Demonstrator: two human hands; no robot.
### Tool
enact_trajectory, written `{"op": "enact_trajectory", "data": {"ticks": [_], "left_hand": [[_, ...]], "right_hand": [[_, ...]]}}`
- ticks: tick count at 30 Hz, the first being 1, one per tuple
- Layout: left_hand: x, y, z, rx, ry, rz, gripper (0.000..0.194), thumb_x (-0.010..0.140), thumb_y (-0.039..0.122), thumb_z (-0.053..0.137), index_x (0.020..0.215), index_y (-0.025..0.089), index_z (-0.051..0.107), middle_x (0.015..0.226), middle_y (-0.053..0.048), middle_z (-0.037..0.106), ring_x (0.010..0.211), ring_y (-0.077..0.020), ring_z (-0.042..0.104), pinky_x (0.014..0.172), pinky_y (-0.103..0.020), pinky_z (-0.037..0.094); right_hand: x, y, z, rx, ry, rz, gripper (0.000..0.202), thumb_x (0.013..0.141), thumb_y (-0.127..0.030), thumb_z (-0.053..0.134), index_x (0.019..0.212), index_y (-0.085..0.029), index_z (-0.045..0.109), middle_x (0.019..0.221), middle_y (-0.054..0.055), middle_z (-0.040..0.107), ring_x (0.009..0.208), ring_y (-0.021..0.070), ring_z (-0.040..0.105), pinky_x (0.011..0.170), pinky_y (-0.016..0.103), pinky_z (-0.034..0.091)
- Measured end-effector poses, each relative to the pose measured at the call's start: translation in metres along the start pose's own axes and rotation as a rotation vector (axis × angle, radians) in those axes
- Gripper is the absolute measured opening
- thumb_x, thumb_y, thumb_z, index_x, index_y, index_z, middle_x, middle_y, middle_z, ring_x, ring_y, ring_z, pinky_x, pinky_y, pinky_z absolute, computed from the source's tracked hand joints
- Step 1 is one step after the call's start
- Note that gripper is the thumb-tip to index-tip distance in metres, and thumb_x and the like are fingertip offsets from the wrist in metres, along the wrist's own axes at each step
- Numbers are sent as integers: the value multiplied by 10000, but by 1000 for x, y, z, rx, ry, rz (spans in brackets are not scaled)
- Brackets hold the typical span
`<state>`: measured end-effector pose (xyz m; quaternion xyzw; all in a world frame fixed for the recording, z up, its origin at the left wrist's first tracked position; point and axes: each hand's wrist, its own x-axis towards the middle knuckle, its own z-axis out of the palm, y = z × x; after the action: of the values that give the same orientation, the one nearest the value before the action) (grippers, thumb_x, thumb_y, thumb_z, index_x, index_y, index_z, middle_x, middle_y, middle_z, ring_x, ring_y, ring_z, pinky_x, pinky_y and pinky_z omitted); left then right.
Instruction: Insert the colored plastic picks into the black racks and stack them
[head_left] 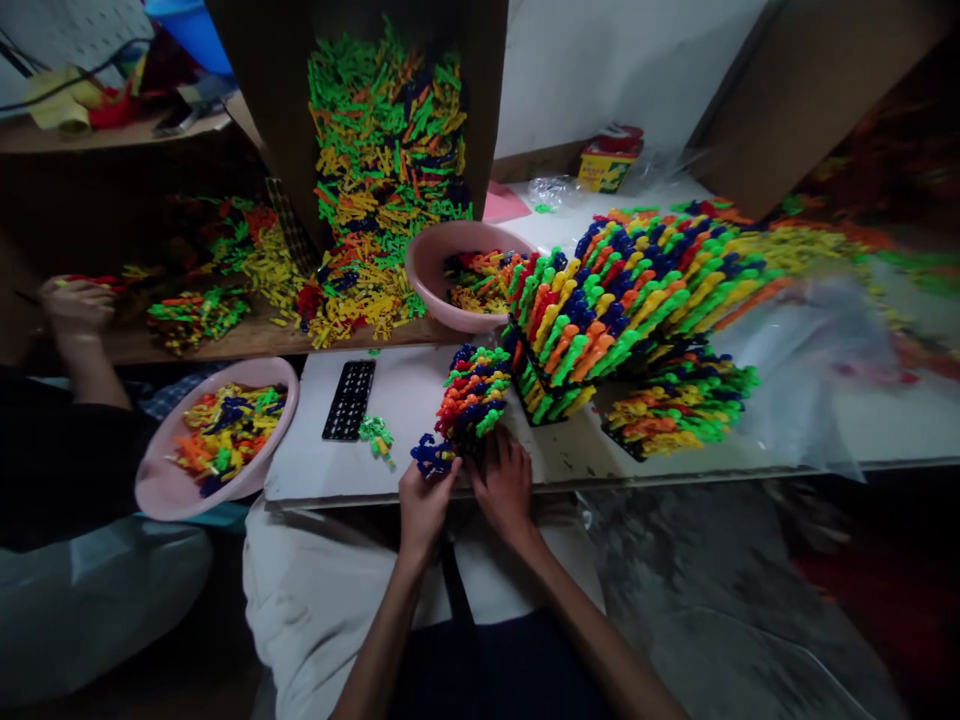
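Note:
My left hand [426, 508] is closed on a small bunch of dark blue plastic figures [433, 455] at the table's front edge. Close beside it, my right hand [506, 485] rests against the near side of a black rack filled with rows of coloured figures [474, 390]; its fingers are partly hidden by the rack, so its grip is unclear. A flat black tray with holes [349, 400] lies to the left. Between that tray and my left hand is a little pile of green figures [376, 437]. Large filled racks [622, 290] stand to the right.
Pink bowls of figures stand at the left [281, 440] and behind the rack [424, 270]. Beyond is a tall box of loose figures [390, 150]. Another person's hand [77, 305] is at far left. A clear plastic bag [817, 370] lies at right.

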<state>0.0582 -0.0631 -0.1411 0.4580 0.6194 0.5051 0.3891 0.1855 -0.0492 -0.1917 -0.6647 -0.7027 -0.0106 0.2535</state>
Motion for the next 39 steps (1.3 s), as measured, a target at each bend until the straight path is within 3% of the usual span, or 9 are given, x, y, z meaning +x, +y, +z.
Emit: {"op": "enact_trajectory", "data": {"ticks": [6,11,17,23,31,34,39], "left_hand": [[12,-6,15,506,165,255,251,829,423,688,726,194,679,759,-12,654,675,-143,582,655,-274,411],[19,-22,29,654,228,362,237,865,415,655,810,192,711,816,-43,711,784,-191,623,744,-321,388],[24,-21,31,680,170,339,259,932,366,556,811,205,720,809,-40,749,758,-181,639,783,-348,326],[21,-12,33,808,143,273,266,899,401,598,786,186,707,773,-75,746,702,-199,621,805,-366,291],[19,-11,36,868,108,288,245,930,329,545,839,205,735,764,-86,740,648,-193,589,747,-355,266],[22,-10,33,876,68,297,248,912,370,575,846,199,742,701,-80,726,593,-188,554,734,-342,290],[23,-14,29,853,113,276,264,893,418,601,819,209,746,699,-86,727,603,-200,525,674,-321,299]], "right_hand": [[-1,2,-2,-3,-22,-42,560,974,-451,456,1377,-67,521,1442,176,518,1275,308,448,1079,429,301],[-2,2,-4,-2,-46,-40,557,960,-424,470,1396,-79,504,1455,173,504,1296,301,432,1092,428,291],[-2,2,-5,5,-55,-33,587,953,-420,469,1424,-71,468,1470,183,482,1313,302,408,1091,426,289],[-2,2,-4,-3,-75,-37,598,938,-425,493,1416,-66,479,1477,179,477,1301,311,412,1094,433,285],[-2,2,-2,-9,-76,-20,609,919,-411,494,1426,-75,467,1469,174,487,1287,309,419,1084,423,290],[-3,3,-1,-3,-79,-19,624,910,-417,506,1427,-70,463,1468,178,485,1290,312,414,1087,429,289],[-3,2,-2,8,-64,-21,627,915,-430,509,1433,-82,458,1466,188,483,1286,318,420,1081,440,298]]}}
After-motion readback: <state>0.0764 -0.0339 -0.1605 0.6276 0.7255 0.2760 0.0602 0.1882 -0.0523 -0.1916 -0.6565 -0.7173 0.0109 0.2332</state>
